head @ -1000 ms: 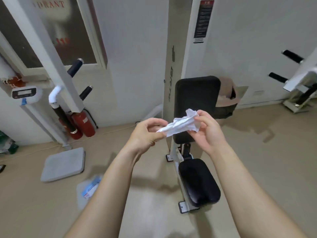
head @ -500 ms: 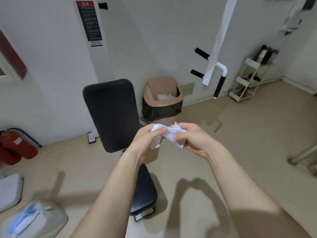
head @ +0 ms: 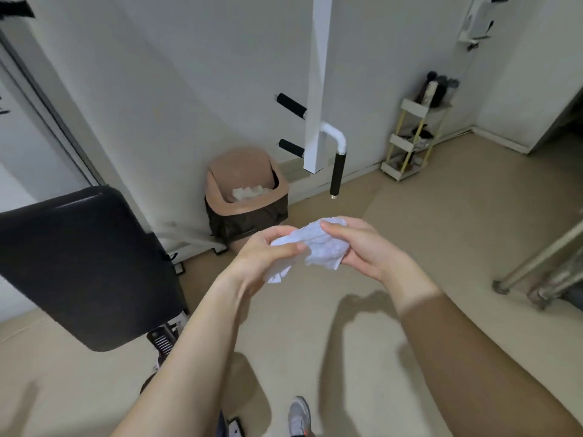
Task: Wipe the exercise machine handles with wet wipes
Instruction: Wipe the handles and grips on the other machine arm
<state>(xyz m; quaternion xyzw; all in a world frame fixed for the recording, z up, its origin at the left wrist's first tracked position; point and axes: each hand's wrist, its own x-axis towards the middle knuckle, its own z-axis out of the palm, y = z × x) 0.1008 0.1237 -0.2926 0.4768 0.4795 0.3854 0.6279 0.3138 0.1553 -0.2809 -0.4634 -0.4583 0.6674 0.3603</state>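
The wet wipe [head: 315, 246] is crumpled between your two hands, in front of you and above the beige floor [head: 426, 234]. Your left hand [head: 268, 252] pinches its lower part with thumb and fingers closed on it, and your right hand [head: 359, 244] grips the upper part, fingers curled around it. Beyond the hands a white machine arm [head: 317, 83] hangs down, with a black handle [head: 337, 173] below its curved tube and two more black grips to its left. A brown bin [head: 246, 190] stands by the wall, near the black back pad [head: 82, 263].
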